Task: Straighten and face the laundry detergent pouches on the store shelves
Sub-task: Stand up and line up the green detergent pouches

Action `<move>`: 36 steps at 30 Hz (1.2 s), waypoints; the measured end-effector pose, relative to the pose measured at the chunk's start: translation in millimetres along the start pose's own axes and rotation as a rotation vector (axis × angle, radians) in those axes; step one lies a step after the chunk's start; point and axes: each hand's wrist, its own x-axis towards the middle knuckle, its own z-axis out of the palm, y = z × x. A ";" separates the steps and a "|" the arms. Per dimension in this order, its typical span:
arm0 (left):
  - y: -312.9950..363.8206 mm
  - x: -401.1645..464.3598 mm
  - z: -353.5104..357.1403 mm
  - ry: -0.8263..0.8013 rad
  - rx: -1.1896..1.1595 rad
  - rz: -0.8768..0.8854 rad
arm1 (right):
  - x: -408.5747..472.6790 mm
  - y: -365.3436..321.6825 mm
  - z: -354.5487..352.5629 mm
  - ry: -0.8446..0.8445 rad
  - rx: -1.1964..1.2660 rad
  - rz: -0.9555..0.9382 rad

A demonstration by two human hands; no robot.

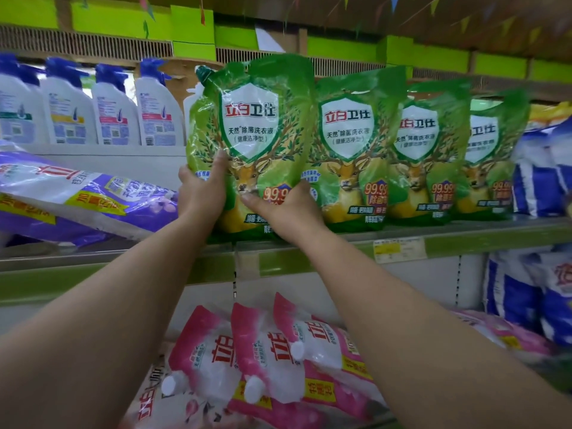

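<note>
A green detergent pouch [250,125] with a deer and a white shield label stands upright at the left end of a row on the upper shelf [464,230]. My left hand [202,190] grips its lower left edge. My right hand [286,209] holds its lower right corner, thumb across the front. Three more green pouches [349,144] [424,150] [489,153] stand facing forward to its right, each overlapping the one beyond it.
A purple and white pouch [77,193] lies flat on the shelf to the left. White bottles with blue caps [114,106] stand behind it. Pink pouches [263,351] lean on the lower shelf. Blue and white pouches [538,187] fill the right side.
</note>
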 end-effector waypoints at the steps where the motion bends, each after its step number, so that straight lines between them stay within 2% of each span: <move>1: -0.3 0.6 0.1 0.002 0.000 -0.001 | 0.4 1.3 0.2 0.000 -0.011 -0.009; 15: -0.9 0.7 5.1 0.065 0.038 0.005 | 3.9 8.4 -3.0 -0.009 -0.042 -0.042; 27: 3.6 -11.8 -0.1 0.087 0.061 0.034 | -3.1 6.1 -12.9 -0.044 0.024 -0.042; 36: 4.2 -13.8 -1.8 0.103 0.111 0.128 | -3.1 4.3 -19.9 -0.059 0.119 -0.061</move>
